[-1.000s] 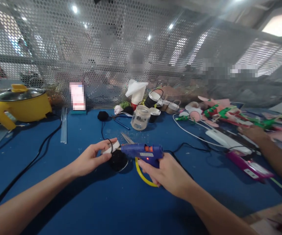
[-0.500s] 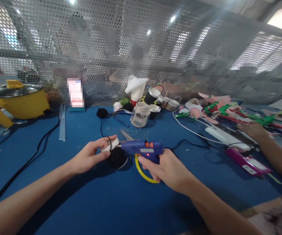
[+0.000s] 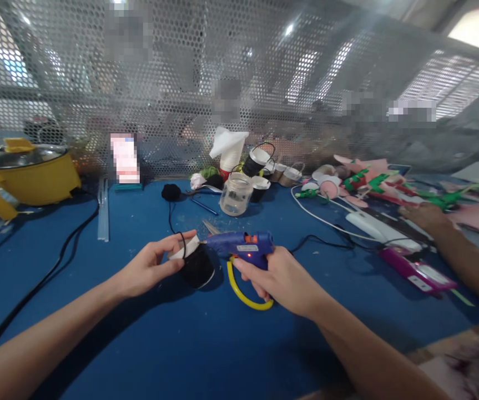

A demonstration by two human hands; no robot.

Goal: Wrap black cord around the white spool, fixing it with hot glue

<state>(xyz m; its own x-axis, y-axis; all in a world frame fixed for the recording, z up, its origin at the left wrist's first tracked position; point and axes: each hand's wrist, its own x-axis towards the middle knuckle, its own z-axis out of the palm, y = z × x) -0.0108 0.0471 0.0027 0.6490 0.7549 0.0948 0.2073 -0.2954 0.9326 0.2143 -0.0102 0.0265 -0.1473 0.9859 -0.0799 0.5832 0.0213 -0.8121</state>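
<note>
My left hand (image 3: 150, 269) pinches a small cup wrapped in black yarn (image 3: 195, 264), white rim tilted toward me, just above the blue table (image 3: 147, 333). A black yarn strand runs from it back to a black yarn ball (image 3: 171, 192). My right hand (image 3: 283, 280) grips a blue glue gun (image 3: 243, 247) with an orange trigger and a yellow wire stand. Its nozzle points left and touches the cup's rim near my left thumb. Scissors (image 3: 211, 228) lie flat just behind the cup.
A glass jar (image 3: 236, 195), paper cups and black-wrapped cups stand at the back centre before a perforated metal screen. A yellow pot (image 3: 25, 172) sits far left; black cables cross the table. Another person's hand (image 3: 428, 219) rests among pink and green craft pieces, right.
My view has shifted slightly; both hands with cup and glue gun stay together and sit a little higher in frame. The other person's hand barely moved.
</note>
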